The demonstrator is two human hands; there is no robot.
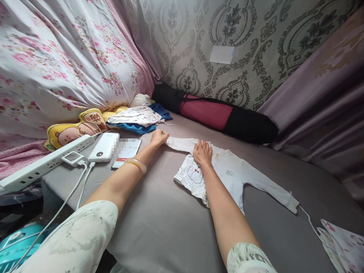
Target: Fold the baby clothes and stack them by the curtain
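A small white long-sleeved shirt (236, 170) lies spread on the grey sheet, a line-drawn figure on its lower left part. My left hand (159, 137) is closed on the cuff of the sleeve that points left. On the shirt's upper left part, near the shoulder, my right hand (203, 152) rests flat with its fingers spread. The other sleeve stretches down to the right, its cuff close to a thin white cord.
Left of my left arm are a phone (129, 148), a white power bank (104, 147) and a power strip (48, 163) with cables. Folded clothes (139, 116) lie beyond them. A black and red bag (210, 112) lines the wall. More cloth (341, 242) lies at right.
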